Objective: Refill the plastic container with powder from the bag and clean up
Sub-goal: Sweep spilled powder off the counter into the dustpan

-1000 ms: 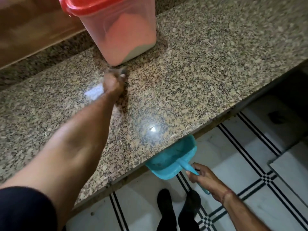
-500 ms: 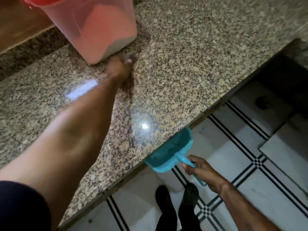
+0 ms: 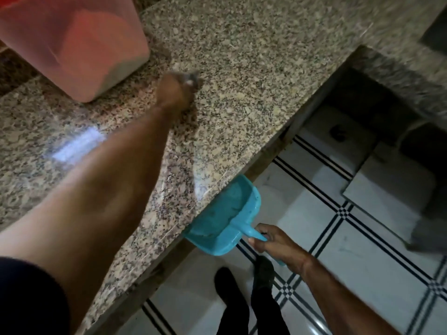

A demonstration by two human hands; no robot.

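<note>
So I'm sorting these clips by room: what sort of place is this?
Most likely a home kitchen. A polished speckled granite counter runs above a white tiled floor with black lines, and a plastic container of powder stands on the counter. A blue dustpan is held at its edge.

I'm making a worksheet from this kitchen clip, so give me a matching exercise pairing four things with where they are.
Things:
1. plastic container
2. dustpan
3. left hand
4. right hand

Places:
A. gripping a turquoise handle
B. standing on the counter, far left
C. held just below the counter's edge
D. pressed on the granite beside the container

Pairs: 1-B, 2-C, 3-D, 4-A
</note>
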